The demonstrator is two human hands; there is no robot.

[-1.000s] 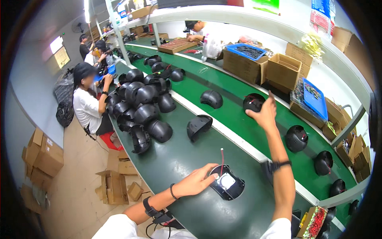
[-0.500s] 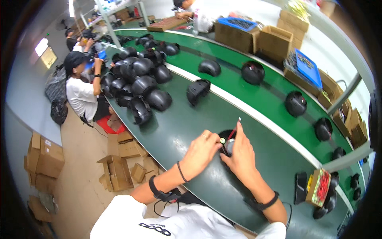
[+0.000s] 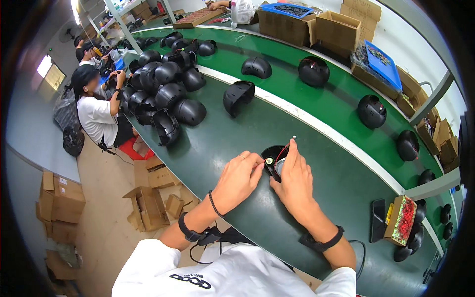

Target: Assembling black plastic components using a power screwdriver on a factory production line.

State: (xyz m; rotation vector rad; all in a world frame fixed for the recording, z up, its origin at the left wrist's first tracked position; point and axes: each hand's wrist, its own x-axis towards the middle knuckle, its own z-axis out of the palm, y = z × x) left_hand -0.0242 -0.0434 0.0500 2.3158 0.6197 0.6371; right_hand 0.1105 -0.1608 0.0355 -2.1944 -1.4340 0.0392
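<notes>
A round black plastic shell (image 3: 271, 151) lies on the dark green worktop, with a silver round part (image 3: 280, 167) and a small pale-green disc (image 3: 269, 161) inside it. My right hand (image 3: 295, 184) grips the shell's right side, thumb at the near rim and index finger stretched forward. A thin red wire (image 3: 283, 150) rises past that index fingertip to a small white connector (image 3: 294, 137). My left hand (image 3: 238, 179) is at the shell's left, thumb and index finger pinched beside the disc. A bit of red shows at that pinch, too small to make out.
Several black shells (image 3: 168, 94) are heaped at the left; others sit on the bright green conveyor (image 3: 284, 81). A box of red and green parts (image 3: 402, 220) and a black phone (image 3: 378, 220) lie at the right. A person in white (image 3: 96, 114) sits at the left.
My left fingertips have drawn slightly left off the pale-green disc and are pinched. My right hand keeps its hold on the shell. The whole view has shifted a little.
</notes>
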